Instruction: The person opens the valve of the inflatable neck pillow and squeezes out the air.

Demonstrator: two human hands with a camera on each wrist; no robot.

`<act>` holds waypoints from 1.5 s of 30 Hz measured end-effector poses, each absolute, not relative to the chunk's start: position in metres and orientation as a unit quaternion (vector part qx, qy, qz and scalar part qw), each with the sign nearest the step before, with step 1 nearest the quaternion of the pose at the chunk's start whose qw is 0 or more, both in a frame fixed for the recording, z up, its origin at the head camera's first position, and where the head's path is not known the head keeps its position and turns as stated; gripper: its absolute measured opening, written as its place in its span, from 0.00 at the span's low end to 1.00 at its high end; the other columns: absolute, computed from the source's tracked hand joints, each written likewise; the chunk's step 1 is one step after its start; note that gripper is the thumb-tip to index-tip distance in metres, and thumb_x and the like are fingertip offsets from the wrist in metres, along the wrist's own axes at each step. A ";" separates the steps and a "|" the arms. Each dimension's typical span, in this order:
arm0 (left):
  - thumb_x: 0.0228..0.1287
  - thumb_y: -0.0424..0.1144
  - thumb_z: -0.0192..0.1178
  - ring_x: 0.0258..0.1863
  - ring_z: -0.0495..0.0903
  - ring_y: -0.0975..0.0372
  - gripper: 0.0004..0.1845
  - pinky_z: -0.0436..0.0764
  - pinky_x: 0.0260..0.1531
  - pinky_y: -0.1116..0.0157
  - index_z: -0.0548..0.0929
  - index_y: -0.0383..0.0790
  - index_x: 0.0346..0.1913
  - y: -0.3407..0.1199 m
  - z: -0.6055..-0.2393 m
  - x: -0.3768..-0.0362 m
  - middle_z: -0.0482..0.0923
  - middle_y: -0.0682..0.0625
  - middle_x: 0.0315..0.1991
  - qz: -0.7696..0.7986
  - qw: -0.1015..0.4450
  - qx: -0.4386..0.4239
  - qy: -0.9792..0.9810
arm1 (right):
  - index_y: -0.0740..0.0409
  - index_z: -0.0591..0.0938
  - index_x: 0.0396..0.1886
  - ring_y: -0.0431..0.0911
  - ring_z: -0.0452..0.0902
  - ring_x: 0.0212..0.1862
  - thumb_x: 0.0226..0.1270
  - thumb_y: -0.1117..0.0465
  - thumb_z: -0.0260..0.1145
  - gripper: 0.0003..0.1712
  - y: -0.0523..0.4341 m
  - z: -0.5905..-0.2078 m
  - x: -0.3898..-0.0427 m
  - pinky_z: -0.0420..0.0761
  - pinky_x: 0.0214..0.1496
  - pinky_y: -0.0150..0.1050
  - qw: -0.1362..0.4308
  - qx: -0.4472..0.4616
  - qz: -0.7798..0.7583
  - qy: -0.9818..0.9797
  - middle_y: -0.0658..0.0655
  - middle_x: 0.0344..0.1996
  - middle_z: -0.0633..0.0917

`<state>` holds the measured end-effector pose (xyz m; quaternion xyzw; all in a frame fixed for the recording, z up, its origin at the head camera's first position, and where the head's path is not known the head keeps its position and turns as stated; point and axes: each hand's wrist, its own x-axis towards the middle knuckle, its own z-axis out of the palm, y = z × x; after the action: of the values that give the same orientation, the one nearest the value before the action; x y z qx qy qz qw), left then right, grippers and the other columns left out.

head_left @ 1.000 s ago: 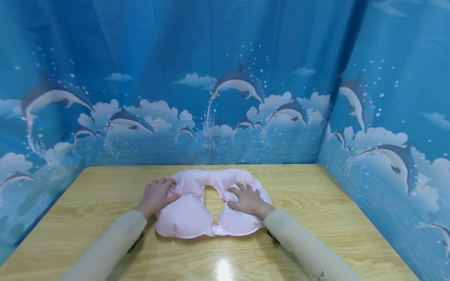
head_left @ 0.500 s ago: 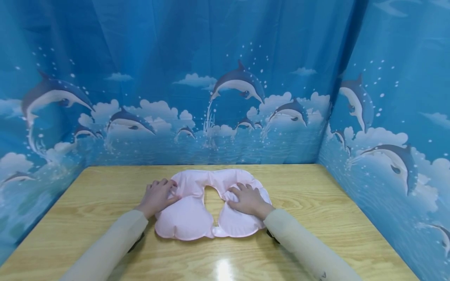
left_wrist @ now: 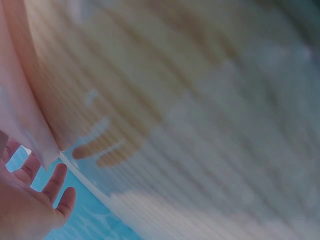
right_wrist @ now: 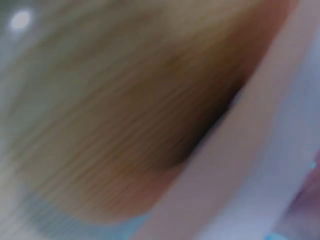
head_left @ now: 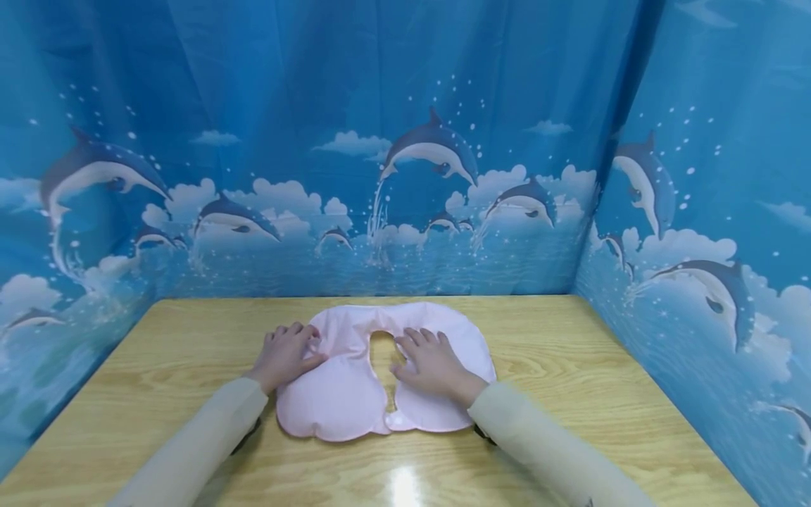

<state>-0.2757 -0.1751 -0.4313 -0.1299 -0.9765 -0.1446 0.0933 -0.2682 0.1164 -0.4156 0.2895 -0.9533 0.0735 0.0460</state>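
Pink U-shaped inflatable pillow (head_left: 345, 394) lies flat on the wooden table (head_left: 570, 366), centre of the tabletop, its opening toward 6 o'clock where the two lobe ends nearly meet. Surface looks slack and only partly filled.

Left hand (head_left: 283, 354) rests palm down at the pillow's 9 o'clock edge, fingers straight and spread, tips on the pink fabric, heel on the wood. The left wrist view shows the same fingers (left_wrist: 56, 182) extended, with the pillow edge (left_wrist: 20, 100) beside them; much blur.

Right hand (head_left: 431, 360) lies flat on the lobe at 3 o'clock, fingers straight and slightly splayed, pressing the fabric, thumb toward the central gap. Right wrist view is too blurred to tell more than pink fabric (right_wrist: 240, 170) against wood.

Both forearms in beige sleeves (head_left: 203, 436) enter from 6 o'clock.

Blue dolphin-print curtain (head_left: 431, 148) closes the table in at 12, 9 and 3 o'clock.
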 end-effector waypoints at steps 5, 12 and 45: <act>0.53 0.56 0.63 0.41 0.70 0.46 0.21 0.64 0.39 0.47 0.77 0.44 0.42 -0.174 -0.431 -0.275 0.74 0.45 0.38 -0.145 0.096 -0.130 -0.976 | 0.49 0.63 0.66 0.58 0.60 0.65 0.63 0.35 0.47 0.37 0.099 -0.413 -0.253 0.59 0.62 0.60 0.038 0.350 0.067 -0.933 0.58 0.67 0.63; 0.52 0.55 0.63 0.41 0.71 0.46 0.22 0.64 0.39 0.47 0.76 0.44 0.43 -0.175 -0.430 -0.275 0.75 0.45 0.39 -0.149 0.092 -0.129 -0.976 | 0.37 0.51 0.71 0.57 0.55 0.68 0.60 0.28 0.44 0.42 0.080 -0.421 -0.235 0.54 0.64 0.62 -0.004 0.415 0.064 -0.907 0.54 0.71 0.56; 0.53 0.56 0.62 0.46 0.70 0.44 0.23 0.65 0.43 0.44 0.76 0.44 0.46 -0.177 -0.432 -0.277 0.74 0.44 0.45 -0.143 0.068 -0.126 -0.979 | 0.37 0.55 0.70 0.61 0.49 0.70 0.64 0.30 0.40 0.37 0.081 -0.421 -0.225 0.51 0.65 0.62 -0.033 0.412 -0.003 -0.911 0.56 0.71 0.53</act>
<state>-0.2766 -0.1773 -0.4321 -0.1258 -0.9794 -0.1426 0.0677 -0.2246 0.0805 -0.4213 0.4116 -0.9108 -0.0034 -0.0333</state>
